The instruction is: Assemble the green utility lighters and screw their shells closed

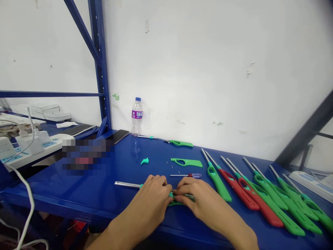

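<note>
My left hand (153,196) is closed around a green long-necked lighter whose metal tube (127,184) sticks out to the left. My right hand (195,191) pinches at the same lighter's body, fingertips close to the left ones. The fingers hide most of the body and any small part between them. Just beyond my hands lies a screwdriver (191,175) with a clear red and purple handle. Behind it rests a loose green handle shell (188,162), with several tiny screws nearby. A teal trigger (145,161) lies farther left.
Several assembled lighters, green (220,182) and red (240,191), lie in a row at the right. Near the wall are another metal tube (148,137) with a green handle piece (182,143), a bottle (137,116) and a phone (118,136). A power strip (62,140) stands left.
</note>
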`<state>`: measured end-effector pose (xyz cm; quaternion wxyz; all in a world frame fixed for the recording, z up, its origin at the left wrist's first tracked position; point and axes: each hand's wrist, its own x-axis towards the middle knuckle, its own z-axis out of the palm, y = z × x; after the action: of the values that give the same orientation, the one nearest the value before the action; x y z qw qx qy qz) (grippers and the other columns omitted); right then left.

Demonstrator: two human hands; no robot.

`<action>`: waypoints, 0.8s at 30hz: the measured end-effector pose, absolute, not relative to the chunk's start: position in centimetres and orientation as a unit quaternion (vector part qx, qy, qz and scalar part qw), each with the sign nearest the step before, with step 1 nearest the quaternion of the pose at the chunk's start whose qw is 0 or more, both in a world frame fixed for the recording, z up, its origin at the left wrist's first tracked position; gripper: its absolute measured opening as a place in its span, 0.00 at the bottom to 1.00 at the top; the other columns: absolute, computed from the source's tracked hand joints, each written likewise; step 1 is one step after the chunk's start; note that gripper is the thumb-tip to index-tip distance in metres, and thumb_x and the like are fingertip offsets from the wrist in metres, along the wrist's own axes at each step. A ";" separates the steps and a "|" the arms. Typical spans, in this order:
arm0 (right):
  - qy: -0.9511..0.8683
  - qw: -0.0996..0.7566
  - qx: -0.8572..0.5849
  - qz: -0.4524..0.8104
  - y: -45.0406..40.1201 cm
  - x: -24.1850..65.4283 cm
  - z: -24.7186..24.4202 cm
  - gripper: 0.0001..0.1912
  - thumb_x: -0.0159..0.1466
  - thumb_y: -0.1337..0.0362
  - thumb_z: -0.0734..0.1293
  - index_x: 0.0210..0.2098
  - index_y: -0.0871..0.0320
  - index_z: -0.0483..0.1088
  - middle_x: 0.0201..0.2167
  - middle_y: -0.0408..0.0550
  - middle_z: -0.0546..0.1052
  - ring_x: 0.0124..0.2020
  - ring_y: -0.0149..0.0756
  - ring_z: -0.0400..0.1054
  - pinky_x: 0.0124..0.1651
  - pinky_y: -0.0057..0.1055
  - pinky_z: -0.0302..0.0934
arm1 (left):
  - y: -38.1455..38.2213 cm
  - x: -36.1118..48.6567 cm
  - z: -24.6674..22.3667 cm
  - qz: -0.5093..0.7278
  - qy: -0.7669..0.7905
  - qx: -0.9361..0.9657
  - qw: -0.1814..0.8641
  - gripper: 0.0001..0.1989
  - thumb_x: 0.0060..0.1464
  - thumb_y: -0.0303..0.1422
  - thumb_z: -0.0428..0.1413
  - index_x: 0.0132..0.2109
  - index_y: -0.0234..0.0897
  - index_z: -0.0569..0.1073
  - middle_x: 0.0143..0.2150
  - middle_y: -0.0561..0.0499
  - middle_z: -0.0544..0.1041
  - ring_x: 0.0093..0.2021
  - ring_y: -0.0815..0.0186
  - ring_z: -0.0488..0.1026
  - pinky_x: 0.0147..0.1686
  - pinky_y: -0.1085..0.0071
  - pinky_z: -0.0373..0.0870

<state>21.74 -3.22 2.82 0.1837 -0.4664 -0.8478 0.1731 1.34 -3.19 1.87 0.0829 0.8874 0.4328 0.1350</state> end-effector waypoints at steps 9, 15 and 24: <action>-0.811 0.296 -0.502 0.059 0.2 26.4 2.3 0.18 0.77 0.56 0.60 0.54 0.52 0.79 0.54 0.50 0.82 0.56 0.45 0.75 0.61 0.43 0.67 | -2.9 1.5 1.6 0.133 0.451 0.876 0.107 0.10 0.69 0.26 0.50 0.46 0.36 0.76 0.47 0.43 0.76 0.48 0.52 0.74 0.54 0.49 0.68; -0.845 0.206 -0.493 0.026 6.5 28.9 0.8 0.23 0.77 0.60 0.58 0.67 0.60 0.69 0.68 0.58 0.70 0.70 0.50 0.63 0.72 0.52 0.55 | -2.9 1.2 2.1 0.128 0.443 0.879 0.123 0.09 0.70 0.27 0.51 0.47 0.35 0.76 0.49 0.43 0.76 0.50 0.52 0.74 0.55 0.48 0.66; -0.859 0.177 -0.479 0.036 8.6 29.9 0.5 0.16 0.72 0.61 0.67 0.57 0.59 0.78 0.55 0.55 0.81 0.56 0.50 0.76 0.61 0.44 0.68 | -2.0 1.1 1.9 0.137 0.433 0.880 0.140 0.07 0.68 0.26 0.53 0.46 0.36 0.77 0.48 0.45 0.76 0.49 0.53 0.74 0.54 0.50 0.67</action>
<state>29.90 8.57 0.47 0.1769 -0.4786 -0.8593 0.0356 1.11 -2.04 1.89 0.1403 0.8799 0.4330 0.1365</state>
